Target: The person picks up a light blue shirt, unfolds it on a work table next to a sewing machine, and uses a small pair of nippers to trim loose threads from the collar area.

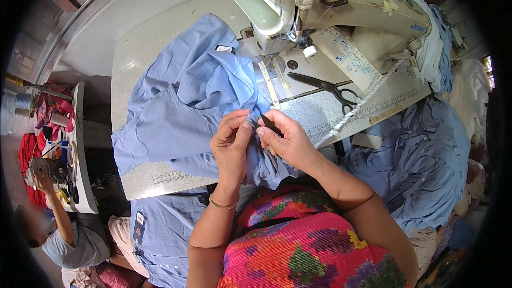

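A light blue shirt point(170, 122) lies bunched across the sewing table, its lower folds spilling over the near edge. Over those folds my left hand point(232, 136) is closed in a pinch; what sits between its fingertips is too small to make out. Close beside it on the right, my right hand point(288, 138) grips small black thread snips point(268, 123), their dark points directed at the left fingertips. Beyond both hands stands the sewing machine point(346, 5), with its needle area next to the shirt.
Black scissors point(322, 86) rest on the table right of the needle, beside a printed card point(346, 58). More blue garments point(410, 154) are heaped at the right, and another shirt point(165, 234) hangs below the table's left edge. At far left, a person point(74, 240) works at another table.
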Action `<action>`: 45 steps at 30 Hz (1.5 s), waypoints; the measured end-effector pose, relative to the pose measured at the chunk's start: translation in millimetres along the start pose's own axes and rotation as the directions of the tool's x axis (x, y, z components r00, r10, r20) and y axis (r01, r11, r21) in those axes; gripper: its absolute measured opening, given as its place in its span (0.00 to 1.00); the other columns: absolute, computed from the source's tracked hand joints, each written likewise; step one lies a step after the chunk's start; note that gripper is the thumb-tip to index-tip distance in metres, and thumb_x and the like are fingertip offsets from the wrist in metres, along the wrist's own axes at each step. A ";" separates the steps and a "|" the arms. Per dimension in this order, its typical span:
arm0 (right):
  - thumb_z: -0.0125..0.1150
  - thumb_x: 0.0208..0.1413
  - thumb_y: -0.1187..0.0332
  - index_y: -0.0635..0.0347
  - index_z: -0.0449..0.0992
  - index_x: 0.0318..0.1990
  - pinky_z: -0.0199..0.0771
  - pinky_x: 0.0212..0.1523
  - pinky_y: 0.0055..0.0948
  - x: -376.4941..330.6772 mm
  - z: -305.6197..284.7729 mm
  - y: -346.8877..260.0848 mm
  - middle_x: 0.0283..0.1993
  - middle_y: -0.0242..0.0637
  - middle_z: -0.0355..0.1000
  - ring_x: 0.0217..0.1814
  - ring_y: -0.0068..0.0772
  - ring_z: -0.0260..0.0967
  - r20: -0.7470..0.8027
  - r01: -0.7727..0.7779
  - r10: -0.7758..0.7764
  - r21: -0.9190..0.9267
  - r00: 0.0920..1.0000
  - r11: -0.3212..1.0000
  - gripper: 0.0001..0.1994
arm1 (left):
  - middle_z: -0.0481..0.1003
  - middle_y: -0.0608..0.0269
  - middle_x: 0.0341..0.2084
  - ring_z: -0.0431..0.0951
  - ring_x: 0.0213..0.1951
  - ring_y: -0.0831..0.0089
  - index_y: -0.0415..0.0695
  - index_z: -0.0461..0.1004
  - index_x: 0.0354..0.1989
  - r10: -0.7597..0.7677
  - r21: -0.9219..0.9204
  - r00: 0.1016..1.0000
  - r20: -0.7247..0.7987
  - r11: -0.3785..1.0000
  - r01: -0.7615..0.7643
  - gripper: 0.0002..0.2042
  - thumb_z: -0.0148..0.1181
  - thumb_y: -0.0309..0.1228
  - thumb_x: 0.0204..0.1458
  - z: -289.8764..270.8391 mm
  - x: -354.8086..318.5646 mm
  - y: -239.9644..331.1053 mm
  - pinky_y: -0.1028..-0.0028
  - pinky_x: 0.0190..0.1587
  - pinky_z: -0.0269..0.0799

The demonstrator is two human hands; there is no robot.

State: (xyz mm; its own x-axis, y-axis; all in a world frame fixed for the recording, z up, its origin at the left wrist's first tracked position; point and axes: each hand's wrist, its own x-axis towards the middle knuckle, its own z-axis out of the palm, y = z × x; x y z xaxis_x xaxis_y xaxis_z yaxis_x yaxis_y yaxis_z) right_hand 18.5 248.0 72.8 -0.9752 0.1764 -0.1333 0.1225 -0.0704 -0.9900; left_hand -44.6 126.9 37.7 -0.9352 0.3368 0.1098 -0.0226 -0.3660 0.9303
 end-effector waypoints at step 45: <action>0.51 0.56 0.70 0.64 0.64 0.40 0.67 0.32 0.35 -6.3 7.5 7.6 0.31 0.47 0.70 0.33 0.51 0.69 -0.067 0.200 -0.233 -0.328 0.970 0.923 0.08 | 0.70 0.61 0.42 0.69 0.37 0.82 0.35 0.73 0.32 -0.044 -0.110 0.998 0.038 0.993 0.048 0.04 0.52 0.19 0.51 -1.4 0.4 1.8 0.82 0.39 0.66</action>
State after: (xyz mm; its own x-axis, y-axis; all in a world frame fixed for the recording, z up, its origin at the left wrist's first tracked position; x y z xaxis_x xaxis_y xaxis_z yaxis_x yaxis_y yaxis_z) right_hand 24.2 238.9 66.4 -0.9624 0.2529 0.0987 -0.0213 0.2919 -0.9562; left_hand -45.5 125.2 38.9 -0.9192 0.3851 0.0820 -0.1059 -0.4423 0.8906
